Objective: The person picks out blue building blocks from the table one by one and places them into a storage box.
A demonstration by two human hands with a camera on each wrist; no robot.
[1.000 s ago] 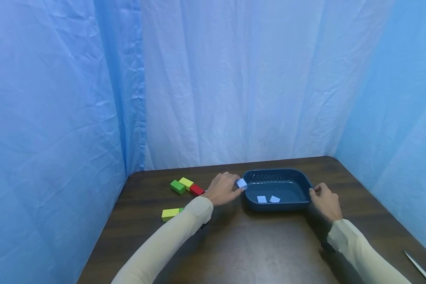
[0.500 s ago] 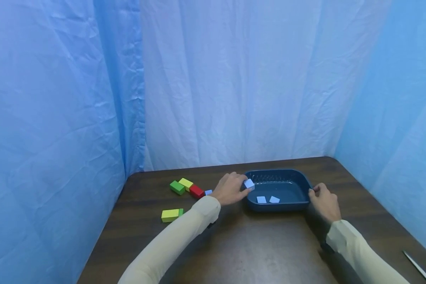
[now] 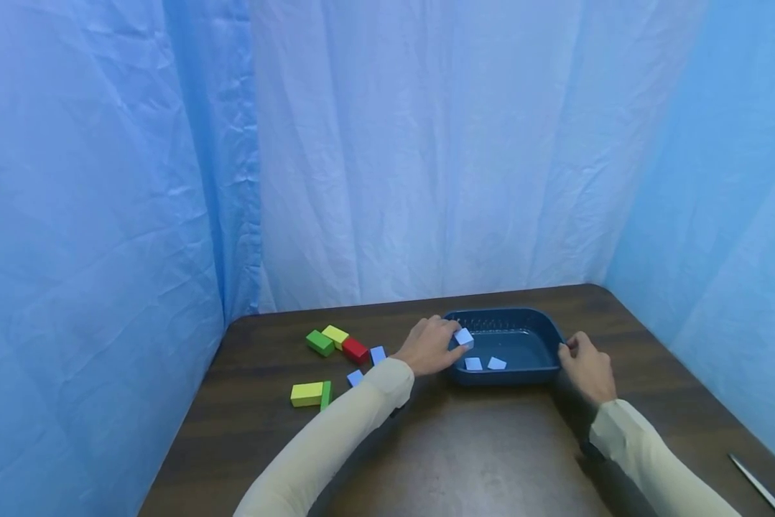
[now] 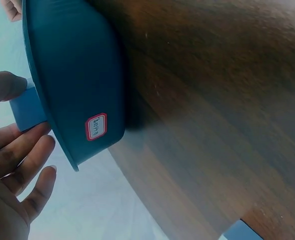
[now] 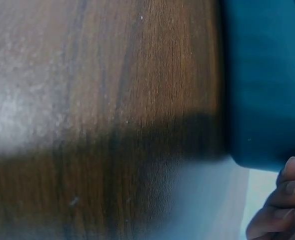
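Observation:
A dark blue-green rectangular tray (image 3: pixel 510 375) stands toward the back of the table, with two light blue blocks (image 3: pixel 473 364) lying inside. Between thumb and fingers my left hand (image 3: pixel 429 347) holds another light blue block (image 3: pixel 465 338), over the tray's left end. The left wrist view shows this held block (image 4: pixel 28 110) at the tray's rim, with a small red-edged label (image 4: pixel 96 126) on the outer wall. My right hand (image 3: pixel 590 370) pinches the tray's right rim. In the right wrist view, the curled fingers (image 5: pixel 287 200) meet the tray's corner; their contact is partly hidden.
Left of the tray lie a green block (image 3: pixel 320 343), a yellow block (image 3: pixel 335 336), a red block (image 3: pixel 355 350) and two light blue blocks (image 3: pixel 378 355). Nearer are another yellow block (image 3: pixel 306 394) and a thin green block (image 3: pixel 325 395). A slim silver object (image 3: pixel 758 485) lies at right.
My left hand has moved right with its blue block, from beside the tray to over its left end. Two blue blocks on the table have come into view behind the arm. The right hand stays put.

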